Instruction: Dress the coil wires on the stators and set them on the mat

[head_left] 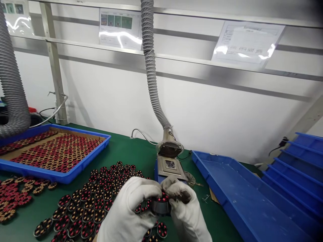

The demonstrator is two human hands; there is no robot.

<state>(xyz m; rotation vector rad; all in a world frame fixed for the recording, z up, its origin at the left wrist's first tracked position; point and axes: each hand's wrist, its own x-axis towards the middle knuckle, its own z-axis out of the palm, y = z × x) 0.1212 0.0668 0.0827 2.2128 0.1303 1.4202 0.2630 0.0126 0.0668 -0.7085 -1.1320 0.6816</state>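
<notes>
Both my hands wear white gloves and meet low in the middle of the view. My left hand grips the left side of a round black part with red coils, which looks like a motor stator in a ring. Pinched on its right side and top are the fingers of my right hand, whose glove tips are stained dark. Fingers hide part of its upper face. Many similar round parts with black, red and yellow coils lie on the green table to the left and under my hands.
Just beyond my hands stands a small metal-topped machine under a grey exhaust hose. A blue tray of coil rings sits left; loose rings lie before it. Another blue tray and stacked blue trays stand right.
</notes>
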